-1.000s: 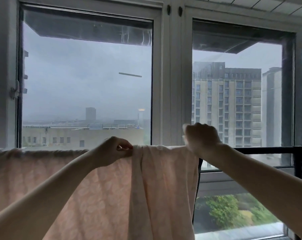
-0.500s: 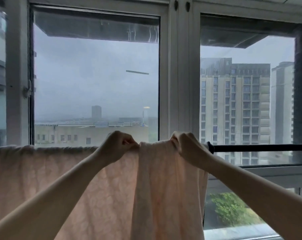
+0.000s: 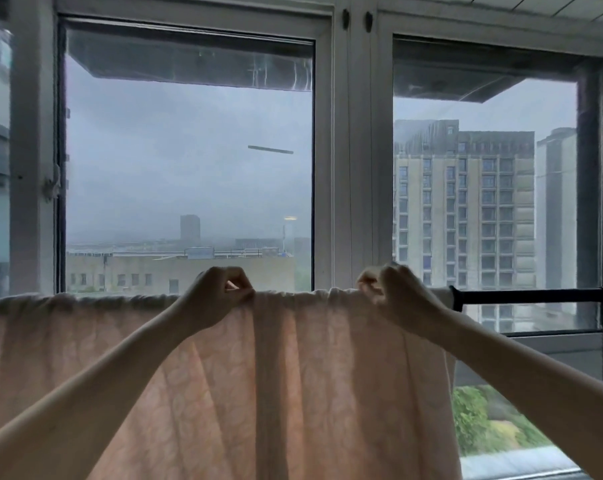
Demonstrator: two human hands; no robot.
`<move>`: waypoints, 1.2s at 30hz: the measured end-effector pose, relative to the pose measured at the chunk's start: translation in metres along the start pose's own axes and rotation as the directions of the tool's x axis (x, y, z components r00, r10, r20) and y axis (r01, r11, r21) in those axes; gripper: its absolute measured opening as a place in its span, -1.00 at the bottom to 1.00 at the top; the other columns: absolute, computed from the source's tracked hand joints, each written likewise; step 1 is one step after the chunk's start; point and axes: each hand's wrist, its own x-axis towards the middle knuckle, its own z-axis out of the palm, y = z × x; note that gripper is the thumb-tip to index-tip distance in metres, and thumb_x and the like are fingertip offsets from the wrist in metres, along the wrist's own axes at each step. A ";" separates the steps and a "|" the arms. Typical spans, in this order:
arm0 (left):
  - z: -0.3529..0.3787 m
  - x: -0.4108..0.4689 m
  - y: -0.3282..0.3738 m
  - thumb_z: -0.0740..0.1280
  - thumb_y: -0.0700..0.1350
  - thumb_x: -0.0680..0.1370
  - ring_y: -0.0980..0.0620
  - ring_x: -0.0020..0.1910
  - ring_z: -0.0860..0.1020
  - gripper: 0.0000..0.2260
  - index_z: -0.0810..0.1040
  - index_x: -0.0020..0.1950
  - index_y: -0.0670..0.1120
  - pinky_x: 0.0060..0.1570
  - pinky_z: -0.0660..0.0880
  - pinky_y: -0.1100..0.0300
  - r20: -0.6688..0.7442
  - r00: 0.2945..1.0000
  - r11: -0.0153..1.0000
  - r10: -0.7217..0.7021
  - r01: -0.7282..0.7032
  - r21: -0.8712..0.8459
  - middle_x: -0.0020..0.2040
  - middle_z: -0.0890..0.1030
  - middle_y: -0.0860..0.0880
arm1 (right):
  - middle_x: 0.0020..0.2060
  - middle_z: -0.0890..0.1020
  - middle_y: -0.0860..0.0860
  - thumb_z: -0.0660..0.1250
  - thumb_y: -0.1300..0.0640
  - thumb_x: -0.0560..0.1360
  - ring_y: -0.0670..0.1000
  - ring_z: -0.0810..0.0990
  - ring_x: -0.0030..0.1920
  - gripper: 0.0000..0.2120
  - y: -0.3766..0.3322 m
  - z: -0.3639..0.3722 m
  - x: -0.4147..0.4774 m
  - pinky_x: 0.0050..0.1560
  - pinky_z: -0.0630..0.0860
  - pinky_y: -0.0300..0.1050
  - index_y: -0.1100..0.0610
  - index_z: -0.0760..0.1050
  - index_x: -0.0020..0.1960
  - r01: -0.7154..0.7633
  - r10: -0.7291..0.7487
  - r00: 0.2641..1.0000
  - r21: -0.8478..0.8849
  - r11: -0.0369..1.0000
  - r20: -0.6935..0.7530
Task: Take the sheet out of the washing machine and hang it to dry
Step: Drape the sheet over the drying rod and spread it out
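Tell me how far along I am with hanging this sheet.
Done: the pink sheet is draped over the black rail and hangs down along most of it. In hand: your left hand and right hand each pinch the top edge at a folded, bunched stretch. Left: probably spreading those folds toward the bare rail on the right, then letting go.

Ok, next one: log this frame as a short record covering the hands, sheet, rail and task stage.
left hand: pinches the top edge of the sheet at the rail
right hand: grips the same edge further right
sheet: pale pink, patterned, draped over the rail, hanging in folds
rail: black, horizontal, bare to the right of the sheet
backdrop: window with buildings beyond
stage: sheet is on the rail; folds between the hands not yet spread flat
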 end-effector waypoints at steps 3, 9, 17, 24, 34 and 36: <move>0.001 0.000 -0.002 0.44 -0.22 0.47 0.05 -0.20 0.65 -0.90 0.63 -0.22 -0.04 -0.09 0.54 0.11 0.027 0.999 0.999 0.019 -0.018 -0.045 -0.25 0.66 0.08 | -0.03 0.67 0.03 0.31 0.14 0.55 -0.08 0.65 -0.08 -0.81 -0.030 0.014 0.006 0.03 0.58 -0.25 0.18 0.56 0.12 0.099 -0.106 0.994 0.143 0.985 0.039; 0.003 -0.004 -0.001 0.46 -0.08 0.44 0.16 -0.20 0.63 -0.86 0.61 -0.29 0.12 -0.03 0.58 0.06 0.002 1.000 0.998 0.023 -0.022 -0.053 -0.26 0.67 0.10 | -0.09 0.64 0.03 0.35 0.06 0.52 -0.05 0.61 -0.14 -0.82 -0.059 0.044 0.023 -0.04 0.61 -0.11 0.15 0.56 0.03 0.187 -0.190 0.982 0.184 0.965 -0.003; -0.001 -0.007 -0.009 0.38 -0.12 0.52 0.04 -0.17 0.60 -0.93 0.61 -0.16 0.00 -0.04 0.55 0.03 0.002 1.000 0.999 -0.020 0.020 0.034 -0.23 0.64 0.08 | -0.22 0.51 -0.06 0.28 0.14 0.56 -0.09 0.51 -0.26 -0.91 -0.038 0.036 0.008 -0.20 0.56 -0.05 0.09 0.40 -0.11 0.119 -0.100 0.989 0.176 0.977 -0.113; 0.003 -0.006 0.000 0.29 0.02 0.53 0.01 -0.07 0.59 -0.91 0.55 -0.13 0.07 0.01 0.52 0.04 0.027 0.999 0.999 -0.027 0.025 0.044 -0.14 0.63 0.07 | -0.22 0.49 -0.05 0.19 0.13 0.59 -0.07 0.49 -0.28 -0.88 -0.018 0.015 -0.009 -0.30 0.41 -0.19 0.09 0.34 -0.13 -0.019 0.031 0.993 0.099 0.995 -0.117; -0.001 -0.008 0.005 0.42 0.00 0.50 0.22 -0.09 0.62 -0.83 0.69 0.05 0.01 0.08 0.56 0.09 0.094 0.994 0.996 0.063 -0.069 0.061 -0.05 0.70 0.11 | -0.10 0.59 -0.04 0.30 0.11 0.55 -0.04 0.54 -0.10 -0.93 -0.065 0.036 0.014 -0.01 0.54 0.06 0.10 0.52 -0.04 0.280 -0.271 0.958 0.085 0.956 -0.098; -0.006 -0.011 0.001 0.40 0.11 0.44 0.23 -0.13 0.61 -0.77 0.69 0.00 0.03 0.02 0.57 0.08 0.080 0.995 0.996 0.060 -0.065 0.055 -0.11 0.69 0.13 | -0.14 0.57 -0.03 0.28 0.15 0.55 -0.02 0.52 -0.12 -0.92 -0.059 0.033 0.013 -0.04 0.52 0.05 0.12 0.53 -0.07 0.280 -0.273 0.955 0.049 0.959 -0.120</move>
